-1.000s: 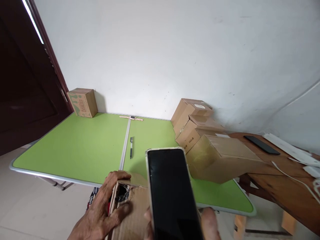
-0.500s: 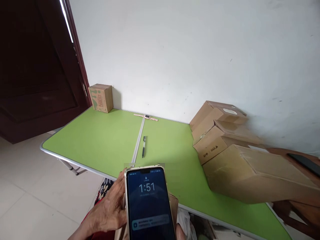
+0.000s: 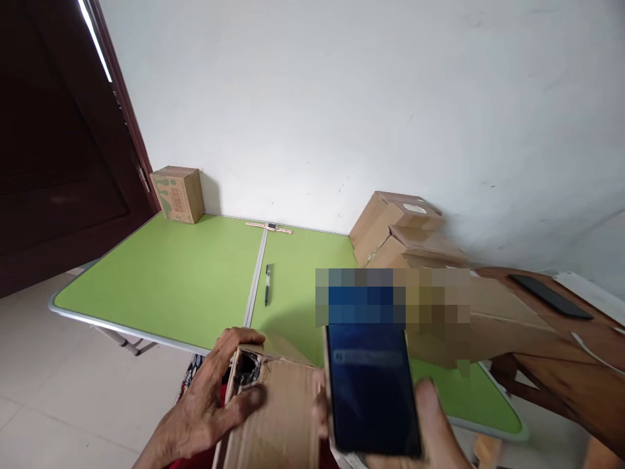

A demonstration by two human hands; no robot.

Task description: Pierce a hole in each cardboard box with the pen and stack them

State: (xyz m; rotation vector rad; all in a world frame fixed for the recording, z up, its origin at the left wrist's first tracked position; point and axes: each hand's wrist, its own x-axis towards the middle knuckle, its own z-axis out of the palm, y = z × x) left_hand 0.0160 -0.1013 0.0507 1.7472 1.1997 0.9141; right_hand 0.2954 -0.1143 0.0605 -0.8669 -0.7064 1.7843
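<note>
My right hand (image 3: 434, 423) grips a smartphone (image 3: 374, 397) by its sides, with the dark blue screen facing me and its top part blurred out. On the left, my left hand (image 3: 209, 397) is clasped on a brown cardboard box (image 3: 288, 410), thumb on the top face and fingers over the far edge. A torn dark hole shows at the box's upper left corner, right between thumb and fingers. The box's near end runs out of the picture.
A green folding table (image 3: 161, 273) bears a pen (image 3: 267, 284), a wristwatch (image 3: 271, 227) with its strap spread by the wall, and a small printed carton (image 3: 178, 195). Several cardboard boxes (image 3: 381, 221) lean at right. Beyond them, a brown wooden table (image 3: 576, 365) holds a dark flat device (image 3: 549, 296).
The phone has moved right with my right hand, uncovering the cardboard box and its torn corner under my left hand. The view has shifted slightly to the right.
</note>
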